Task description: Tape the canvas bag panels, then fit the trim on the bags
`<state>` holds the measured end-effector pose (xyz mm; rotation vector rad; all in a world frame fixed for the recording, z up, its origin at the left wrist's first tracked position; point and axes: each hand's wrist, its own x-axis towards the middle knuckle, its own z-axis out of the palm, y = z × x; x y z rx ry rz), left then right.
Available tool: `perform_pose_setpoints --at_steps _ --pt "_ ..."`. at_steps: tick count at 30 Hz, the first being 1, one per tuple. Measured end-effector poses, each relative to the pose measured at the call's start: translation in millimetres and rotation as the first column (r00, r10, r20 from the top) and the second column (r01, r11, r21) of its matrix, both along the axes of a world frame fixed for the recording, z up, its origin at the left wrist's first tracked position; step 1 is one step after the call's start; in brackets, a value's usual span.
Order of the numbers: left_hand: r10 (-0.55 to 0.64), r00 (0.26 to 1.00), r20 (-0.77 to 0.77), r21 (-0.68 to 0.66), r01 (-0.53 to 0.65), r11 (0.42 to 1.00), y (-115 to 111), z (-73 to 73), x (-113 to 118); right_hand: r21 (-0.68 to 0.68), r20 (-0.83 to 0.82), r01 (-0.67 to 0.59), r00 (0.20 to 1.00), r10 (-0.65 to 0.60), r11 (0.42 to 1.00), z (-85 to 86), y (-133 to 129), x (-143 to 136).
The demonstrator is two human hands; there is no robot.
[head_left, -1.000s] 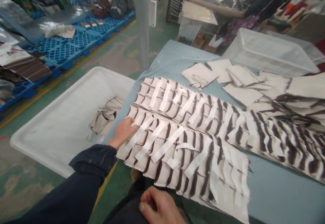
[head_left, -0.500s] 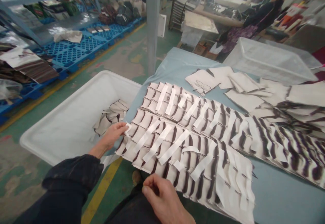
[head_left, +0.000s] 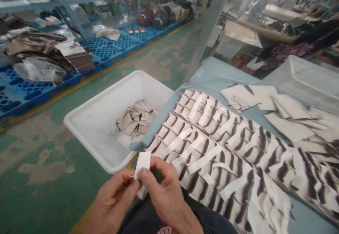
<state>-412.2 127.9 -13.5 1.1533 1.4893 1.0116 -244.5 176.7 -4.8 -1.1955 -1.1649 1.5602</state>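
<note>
From the head view, half a second ago the left hand [head_left: 113, 195] was out at the near row's end with a white strip [head_left: 143, 165], and the right hand [head_left: 164, 188] was apart, holding nothing visible. Now both meet on that strip at seven o'clock, and the view has swung left. The two rows of dark-edged panels [head_left: 196, 182], towards four o'clock, look unchanged, with other strips [head_left: 178, 142] lying across them on the cloth-covered table [head_left: 212, 72].

The white tub [head_left: 88, 129] at nine o'clock has a loose heap of beige pieces [head_left: 136, 119] on its three o'clock side. A clear crate [head_left: 309, 82] stands near three o'clock; its contents cannot be made out.

The hands are closed to a pinch: the right thumb presses the strip's face, and the left fingertips grip its eight o'clock edge.
</note>
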Motion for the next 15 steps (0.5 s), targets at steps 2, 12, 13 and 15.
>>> perform_pose_setpoints --at_steps 2,12,13,15 --pt "0.044 0.999 0.01 -0.046 -0.043 0.998 -9 0.2 -3 -0.062 -0.045 0.031 0.998 -0.034 0.998 4.2 -5 -15" --pt "-0.016 0.998 -0.059 -0.006 0.016 1.0 -22 14.0 -13 -0.277 -0.204 -0.039 0.979 -0.019 0.96 18.2 -11 -29" --pt "-0.027 0.996 -0.082 0.016 0.028 0.999 -21 15.3 -12 -0.294 -0.224 -0.048 0.974 -0.02 0.955 19.1 -11 -28" --pt "-0.053 0.991 -0.126 0.047 0.059 0.997 -20 18.0 -10 -0.319 -0.255 -0.057 0.966 -0.028 0.946 20.7 -13 -26"
